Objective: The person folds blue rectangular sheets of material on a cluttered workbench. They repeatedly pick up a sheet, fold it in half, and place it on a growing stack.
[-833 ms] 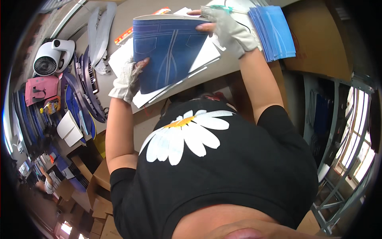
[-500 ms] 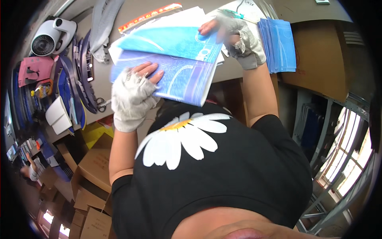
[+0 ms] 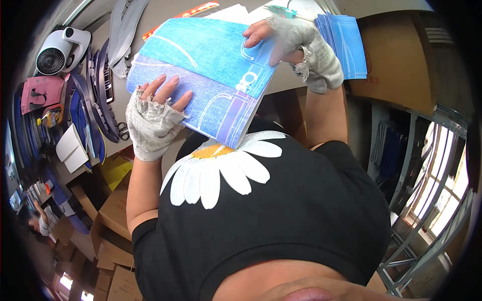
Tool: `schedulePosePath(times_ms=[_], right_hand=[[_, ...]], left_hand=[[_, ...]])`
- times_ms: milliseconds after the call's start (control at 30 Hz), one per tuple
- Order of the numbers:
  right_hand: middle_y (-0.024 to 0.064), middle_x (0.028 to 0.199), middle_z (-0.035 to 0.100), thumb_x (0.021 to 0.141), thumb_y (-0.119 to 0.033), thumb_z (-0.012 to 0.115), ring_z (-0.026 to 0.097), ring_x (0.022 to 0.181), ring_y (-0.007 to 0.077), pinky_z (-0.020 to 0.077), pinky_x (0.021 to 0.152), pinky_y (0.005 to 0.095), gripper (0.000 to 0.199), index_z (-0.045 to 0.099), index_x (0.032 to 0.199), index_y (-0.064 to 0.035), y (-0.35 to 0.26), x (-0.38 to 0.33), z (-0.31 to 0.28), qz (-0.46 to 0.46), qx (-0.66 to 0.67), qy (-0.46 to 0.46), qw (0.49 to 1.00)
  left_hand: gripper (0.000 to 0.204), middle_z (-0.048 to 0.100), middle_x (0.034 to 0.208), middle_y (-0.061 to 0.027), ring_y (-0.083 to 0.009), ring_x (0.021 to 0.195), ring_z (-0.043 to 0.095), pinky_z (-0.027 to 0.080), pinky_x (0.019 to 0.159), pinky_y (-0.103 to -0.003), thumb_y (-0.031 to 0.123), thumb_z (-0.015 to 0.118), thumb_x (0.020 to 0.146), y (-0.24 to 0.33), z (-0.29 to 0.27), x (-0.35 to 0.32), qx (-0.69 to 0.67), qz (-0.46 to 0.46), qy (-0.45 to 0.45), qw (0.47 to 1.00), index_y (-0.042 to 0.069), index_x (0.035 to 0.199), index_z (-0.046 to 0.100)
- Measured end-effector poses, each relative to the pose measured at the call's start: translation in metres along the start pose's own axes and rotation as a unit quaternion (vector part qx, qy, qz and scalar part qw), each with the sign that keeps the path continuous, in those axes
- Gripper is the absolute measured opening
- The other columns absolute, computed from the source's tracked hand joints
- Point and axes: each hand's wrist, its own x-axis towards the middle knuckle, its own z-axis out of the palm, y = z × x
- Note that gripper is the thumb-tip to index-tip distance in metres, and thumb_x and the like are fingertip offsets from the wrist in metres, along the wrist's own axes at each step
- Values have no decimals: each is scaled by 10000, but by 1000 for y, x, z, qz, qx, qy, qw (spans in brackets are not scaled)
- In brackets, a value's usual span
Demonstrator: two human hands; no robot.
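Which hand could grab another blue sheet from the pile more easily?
Probably the right hand. It grips the far edge of the folded blue sheet, right beside the blue pile. The left hand lies flat on the sheet's near corner, farther away.

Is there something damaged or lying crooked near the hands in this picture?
Nothing is clearly damaged. The blue denim-print sheet sits askew, one corner hanging over the table edge toward the body. The left hand presses it flat; the right hand grips its far edge. Both fingerless gloves look frayed.
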Motion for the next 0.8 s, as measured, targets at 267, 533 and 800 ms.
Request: schedulePosePath(times_ms=[267, 533, 800], right_hand=[[210, 1130, 643, 837, -83, 645, 558, 1163, 382, 439, 986, 511, 66, 683, 849, -31, -3, -15, 6, -16, 0, 13, 1000], [257, 1442, 410, 826, -171, 576, 425, 1322, 387, 349, 1082, 479, 541, 502, 1327, 15, -6, -15, 24, 90, 99, 160, 978], [166, 1344, 557, 791, 3, 633, 452, 1325, 282, 375, 1089, 427, 442, 609, 1229, -51, 14, -26, 57, 167, 244, 308, 904]], left_hand=[[573, 548, 1315, -29, -275, 1223, 512, 386, 1014, -493, 309, 800, 559, -1, 5, 0, 22, 24, 10, 999, 285, 1112, 654], [470, 546, 1315, -31, -277, 1223, 513, 380, 1020, -493, 240, 724, 644, -4, -2, 2, 49, 19, 23, 998, 278, 1109, 670], [519, 544, 1327, -37, -281, 1213, 523, 390, 1008, -486, 269, 731, 630, -6, -5, 2, 67, -3, 57, 996, 295, 1144, 667]])
